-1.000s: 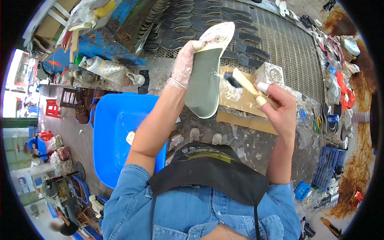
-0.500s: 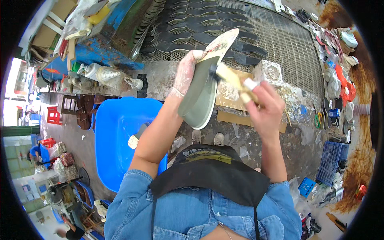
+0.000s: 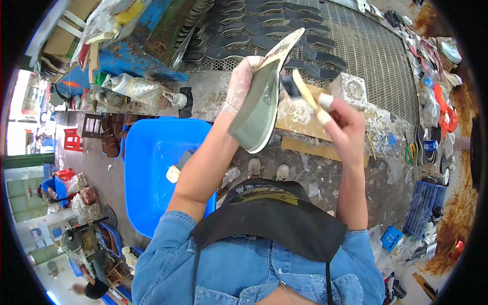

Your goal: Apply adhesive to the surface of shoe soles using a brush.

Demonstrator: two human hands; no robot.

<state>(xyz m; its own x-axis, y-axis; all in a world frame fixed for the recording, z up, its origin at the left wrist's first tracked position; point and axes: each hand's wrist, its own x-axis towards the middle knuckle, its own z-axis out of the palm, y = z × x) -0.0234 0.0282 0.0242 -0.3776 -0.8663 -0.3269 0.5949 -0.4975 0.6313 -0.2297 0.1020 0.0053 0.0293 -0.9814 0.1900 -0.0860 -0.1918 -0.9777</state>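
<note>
Your gloved left hand (image 3: 243, 81) grips the sole (image 3: 259, 107) upright above the blue tub (image 3: 152, 168); your right hand (image 3: 345, 127) pinches the brush (image 3: 300, 89) against it. Stroke evenly, covering the sole's edges.

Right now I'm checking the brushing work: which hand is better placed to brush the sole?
Right hand: it holds the brush beside the sole, which the gloved left hand grips.
</note>
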